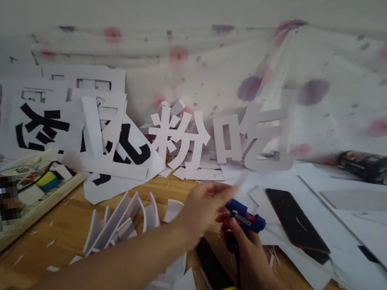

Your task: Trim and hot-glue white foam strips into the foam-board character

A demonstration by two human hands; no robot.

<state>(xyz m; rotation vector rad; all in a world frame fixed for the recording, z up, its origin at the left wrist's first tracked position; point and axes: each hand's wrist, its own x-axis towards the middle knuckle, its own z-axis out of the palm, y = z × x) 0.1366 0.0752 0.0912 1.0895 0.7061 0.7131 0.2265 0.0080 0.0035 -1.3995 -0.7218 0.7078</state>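
Note:
My right hand is wrapped round a small blue glue gun, whose red light shows near my thumb. Over its left end reaches my left hand, fingers drawn together and blurred; what they hold, if anything, is too unclear to tell. Behind the hands stand white cut-out characters, one at the centre and another to its right. Curved white strips stand on the wooden table left of my left hand. A black and yellow cutter lies just left of my right wrist.
A black phone rests on white sheets at the right, with a dark cylindrical can on its side behind. Stencil sheets lean at the back left. A wooden tray with cables sits at the left edge.

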